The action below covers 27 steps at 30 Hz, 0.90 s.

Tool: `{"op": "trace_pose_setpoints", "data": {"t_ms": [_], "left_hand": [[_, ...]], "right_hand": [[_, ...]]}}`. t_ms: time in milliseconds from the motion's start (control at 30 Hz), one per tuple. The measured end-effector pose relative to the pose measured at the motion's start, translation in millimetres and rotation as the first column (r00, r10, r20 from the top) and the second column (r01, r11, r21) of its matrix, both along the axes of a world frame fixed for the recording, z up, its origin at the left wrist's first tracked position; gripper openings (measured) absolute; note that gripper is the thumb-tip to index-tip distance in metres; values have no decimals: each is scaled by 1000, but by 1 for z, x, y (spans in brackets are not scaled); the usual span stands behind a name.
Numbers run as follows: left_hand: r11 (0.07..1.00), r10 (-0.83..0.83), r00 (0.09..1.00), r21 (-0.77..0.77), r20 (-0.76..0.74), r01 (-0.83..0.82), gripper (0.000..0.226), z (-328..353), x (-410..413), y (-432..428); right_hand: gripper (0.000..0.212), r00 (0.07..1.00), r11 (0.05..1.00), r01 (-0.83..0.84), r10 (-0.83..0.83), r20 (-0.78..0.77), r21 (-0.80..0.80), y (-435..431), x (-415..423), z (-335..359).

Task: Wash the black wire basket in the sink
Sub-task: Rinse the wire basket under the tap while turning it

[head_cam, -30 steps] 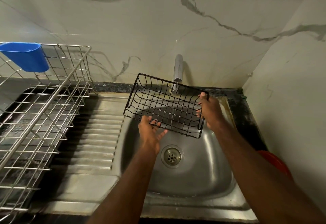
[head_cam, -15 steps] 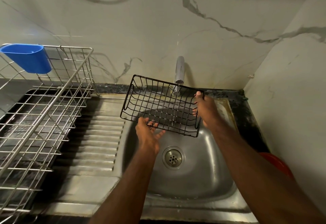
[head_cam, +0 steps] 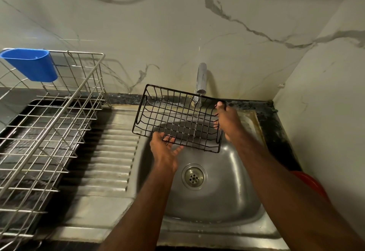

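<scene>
black wire basket [head_cam: 177, 120] held tilted over the sink [head_cam: 227, 187], under the tap [head_cam: 201, 79], w/ a thin stream of water running through its mesh. right hand [head_cam: 229, 122] clamped on the basket's right end, thumb hooked over the top rim, fingers wrapped inside the end wall. left hand [head_cam: 165, 152] cupped palm-up at the near long edge, fingers loosely spread & touching the bottom wires from below, not curled round them. drain [head_cam: 194, 176] just below-right of left wrist. steel dish rack [head_cam: 45, 124] on the draining board at left, well apart from basket, w/ blue plastic cup [head_cam: 31, 64] hung on its back rail. red object [head_cam: 310, 183] partly hidden behind right forearm.
</scene>
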<state>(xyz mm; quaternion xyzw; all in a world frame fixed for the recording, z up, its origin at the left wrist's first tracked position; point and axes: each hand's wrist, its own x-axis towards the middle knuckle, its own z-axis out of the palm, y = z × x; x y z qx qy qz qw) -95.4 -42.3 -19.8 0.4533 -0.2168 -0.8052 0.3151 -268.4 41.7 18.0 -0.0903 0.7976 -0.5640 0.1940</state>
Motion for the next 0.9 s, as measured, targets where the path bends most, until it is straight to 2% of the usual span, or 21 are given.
{"op": "trace_pose_setpoints", "data": {"t_ms": [167,533,900], "left_hand": [[1000,20,1000,-16,24,-19,15,-2,3,-1],[999,40,999,-20,28,-40,15,-4,7,-1],[997,81,997,2,18,-81,14,-2,11,-11]], "right_hand": [[29,1000,1000,-22,22,8,-20,0,4,-3],[26,999,998,-52,52,5,-30,2,7,-7],[34,996,996,-87,88,18,-33,-12,7,-10]]}}
